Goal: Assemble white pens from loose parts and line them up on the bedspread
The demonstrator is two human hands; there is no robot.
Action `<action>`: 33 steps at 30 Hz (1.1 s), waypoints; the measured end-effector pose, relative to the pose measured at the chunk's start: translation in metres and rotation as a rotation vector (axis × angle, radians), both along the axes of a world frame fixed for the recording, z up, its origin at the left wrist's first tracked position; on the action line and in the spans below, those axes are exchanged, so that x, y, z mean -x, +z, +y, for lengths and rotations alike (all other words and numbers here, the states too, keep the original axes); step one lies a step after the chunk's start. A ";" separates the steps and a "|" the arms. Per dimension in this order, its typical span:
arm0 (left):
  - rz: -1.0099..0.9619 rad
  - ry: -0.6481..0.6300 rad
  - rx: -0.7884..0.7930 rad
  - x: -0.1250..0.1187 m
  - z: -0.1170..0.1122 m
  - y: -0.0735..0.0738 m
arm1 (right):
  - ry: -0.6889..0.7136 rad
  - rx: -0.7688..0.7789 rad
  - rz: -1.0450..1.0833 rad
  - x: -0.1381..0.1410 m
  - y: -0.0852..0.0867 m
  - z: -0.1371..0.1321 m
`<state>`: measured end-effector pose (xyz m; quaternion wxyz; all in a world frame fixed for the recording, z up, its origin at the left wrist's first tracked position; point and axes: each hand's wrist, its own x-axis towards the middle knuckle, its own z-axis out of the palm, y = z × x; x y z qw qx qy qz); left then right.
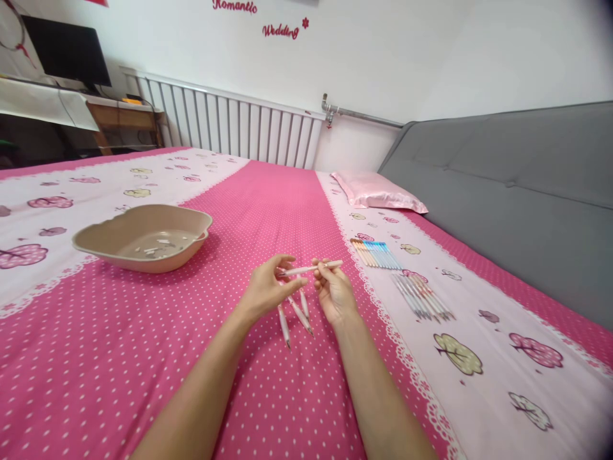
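Note:
A slim pale pink pen lies level between my hands, above the bedspread. My right hand pinches it near its right end with thumb and fingertips. My left hand curves around the other end, thumb stretched out and apart from the fingers; whether it touches the pen I cannot tell. Just below the hands, several similar pens with dark pointed tips lie fanned out on the pink dotted bedspread. Their upper ends are partly hidden by my left hand.
At left stands a beige basin with small white pieces inside. On the right lie a row of pens with orange and blue ends and a row of pale, dark-tipped pens. Behind are a pink pillow, grey headboard and radiator.

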<state>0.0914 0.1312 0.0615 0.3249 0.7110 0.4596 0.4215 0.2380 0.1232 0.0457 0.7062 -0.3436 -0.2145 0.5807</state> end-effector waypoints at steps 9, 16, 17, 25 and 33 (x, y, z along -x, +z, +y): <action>0.158 0.076 -0.093 -0.001 0.001 0.002 | -0.011 0.004 0.020 -0.001 0.001 0.000; 0.164 0.216 -0.028 0.010 0.008 0.001 | -0.140 0.040 0.026 -0.016 0.001 0.004; 0.151 0.226 -0.026 0.010 0.009 0.000 | -0.143 0.053 0.037 -0.016 0.001 0.003; 0.049 -0.014 0.019 0.002 0.005 -0.002 | 0.144 0.040 -0.015 0.004 0.004 -0.004; 0.059 0.360 0.042 0.032 0.019 -0.008 | -0.136 0.186 0.058 -0.025 -0.007 0.008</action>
